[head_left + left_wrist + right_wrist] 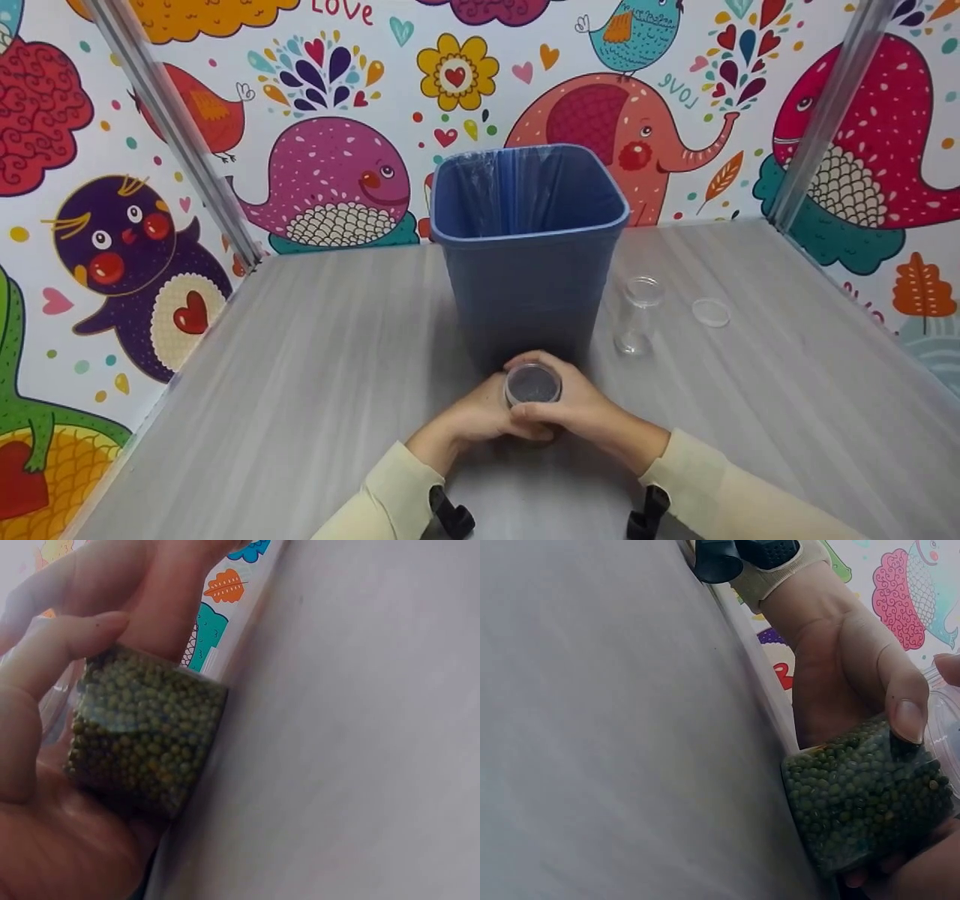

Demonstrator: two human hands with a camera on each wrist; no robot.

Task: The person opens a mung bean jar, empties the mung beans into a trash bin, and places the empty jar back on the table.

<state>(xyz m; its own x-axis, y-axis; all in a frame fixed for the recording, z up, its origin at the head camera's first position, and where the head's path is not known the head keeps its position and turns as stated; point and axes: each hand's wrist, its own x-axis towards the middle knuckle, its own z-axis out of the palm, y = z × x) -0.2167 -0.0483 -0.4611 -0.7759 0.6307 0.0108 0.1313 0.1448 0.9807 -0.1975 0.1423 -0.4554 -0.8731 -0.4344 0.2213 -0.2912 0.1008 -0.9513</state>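
A grey wood-grain table [300, 390] fills the lower two thirds of the head view, walled behind and at both sides by panels [330, 112] printed with bright cartoon whales, birds and an elephant. Two metal corner posts [176, 127] slant up from the table's far corners.

At the centre of the frame stands a blue waste bin [529, 277], open-topped and lined with a clear bag [495, 187]. It sits directly beyond the hands and blocks the view of the table behind it.

To the right of the bin, near its lower corner, an empty clear jar [637, 315] stands upright without a lid. Further right, apart from it, a clear round lid [710, 312] lies flat on the table.

At lower centre, just in front of the bin, both hands wrap a small clear jar of green beans [532, 386] that stands on the table. The left hand [480, 416] curls round its near-left side, and the right hand [581, 409] grasps it from the right with fingers over the front. In the left wrist view the beans [142, 735] fill the jar to its walls, with the thumb [67, 641] pressed across the side. The right wrist view shows the same jar [866, 799] with its base against the table.

Cream sleeves [390, 495] cover both forearms.
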